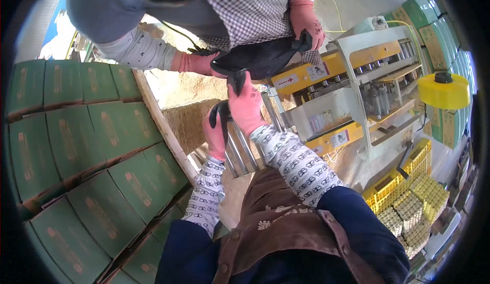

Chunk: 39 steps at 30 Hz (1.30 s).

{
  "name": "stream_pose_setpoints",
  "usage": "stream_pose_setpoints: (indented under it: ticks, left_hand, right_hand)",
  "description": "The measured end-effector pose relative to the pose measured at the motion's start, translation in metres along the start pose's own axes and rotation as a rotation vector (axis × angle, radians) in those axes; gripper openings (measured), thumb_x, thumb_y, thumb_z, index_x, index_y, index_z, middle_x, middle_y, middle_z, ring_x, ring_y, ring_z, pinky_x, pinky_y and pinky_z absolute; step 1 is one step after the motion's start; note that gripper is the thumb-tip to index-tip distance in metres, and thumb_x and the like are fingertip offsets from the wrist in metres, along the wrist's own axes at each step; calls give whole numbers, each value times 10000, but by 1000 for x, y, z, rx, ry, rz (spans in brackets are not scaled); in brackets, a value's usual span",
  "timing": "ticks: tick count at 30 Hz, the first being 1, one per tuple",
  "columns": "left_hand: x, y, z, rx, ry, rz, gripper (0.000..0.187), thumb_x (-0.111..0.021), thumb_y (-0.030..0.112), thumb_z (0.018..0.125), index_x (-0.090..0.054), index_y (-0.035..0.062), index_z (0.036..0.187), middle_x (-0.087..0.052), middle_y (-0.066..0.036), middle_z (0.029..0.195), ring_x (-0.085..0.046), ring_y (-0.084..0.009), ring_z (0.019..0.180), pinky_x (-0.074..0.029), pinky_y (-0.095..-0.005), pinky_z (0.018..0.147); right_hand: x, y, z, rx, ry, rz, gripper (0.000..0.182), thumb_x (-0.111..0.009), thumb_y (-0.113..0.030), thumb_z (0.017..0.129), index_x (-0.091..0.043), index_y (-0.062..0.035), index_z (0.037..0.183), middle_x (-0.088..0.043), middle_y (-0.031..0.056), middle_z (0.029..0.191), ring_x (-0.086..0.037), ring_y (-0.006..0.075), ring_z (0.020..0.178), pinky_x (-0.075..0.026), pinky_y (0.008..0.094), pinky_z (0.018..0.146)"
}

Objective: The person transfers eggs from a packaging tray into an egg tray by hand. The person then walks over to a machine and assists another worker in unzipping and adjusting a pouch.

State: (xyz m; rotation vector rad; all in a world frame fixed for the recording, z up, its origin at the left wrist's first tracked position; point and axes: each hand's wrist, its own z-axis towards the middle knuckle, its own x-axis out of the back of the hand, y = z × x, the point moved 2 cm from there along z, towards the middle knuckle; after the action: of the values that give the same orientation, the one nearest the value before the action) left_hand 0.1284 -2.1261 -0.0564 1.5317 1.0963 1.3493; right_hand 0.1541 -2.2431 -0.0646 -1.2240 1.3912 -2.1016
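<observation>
My left hand (216, 131), in a pink glove with a black palm, is held above the metal rollers (244, 154). Its fingers are bent and apart, and I see nothing in them. Further forward, my right hand (245, 105), gloved the same way, reaches up to the lower edge of a dark black, soft-looking item (260, 59). Its fingertips overlap that edge; whether they grip it is hidden. Across from me, a person's two pink-gloved hands are at either end of the black item, one glove (196, 63) at the left, the other (308, 24) at the right.
Stacked green cartons (71, 131) fill the left side. A yellow-sided roller machine (334, 69) with a white frame stands ahead right, carrying a roll of yellow tape (443, 91). More green boxes (434, 28), a yellow crate (398, 182) and egg trays (411, 207) are at right.
</observation>
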Motion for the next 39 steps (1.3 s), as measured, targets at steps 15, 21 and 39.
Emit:
stream_pose_setpoints:
  ticks: [15, 21, 39]
  left_hand:
    - [-14, -45, -70, 154, 67, -302, 252, -500, 157, 941, -601, -46, 1050, -651, -84, 917, -604, -138, 813, -486, -262, 739]
    - [-46, -94, -96, 331, 82, -860, 232, -521, 146, 916, -599, -32, 1043, -644, -95, 933, -610, -176, 849, -489, -298, 766]
    - [-105, -23, -191, 163, -187, 145, 311, -616, 195, 844, -600, -3, 1083, -625, -162, 1067, -606, -289, 984, -471, -328, 875]
  right_hand:
    - [-21, -2, -2, -34, -257, -156, 567, -536, -365, 883, -390, 8, 1284, -647, 196, 830, -631, 358, 778, -475, 454, 704]
    - [39, -8, -27, 399, -1191, -275, 410, -588, -404, 839, -564, -110, 1124, -654, 169, 925, -624, 334, 908, -482, 434, 817]
    - [303, 128, -17, 66, -902, -523, 439, -605, -335, 838, -551, -76, 1188, -638, 180, 1036, -598, 335, 980, -462, 409, 877]
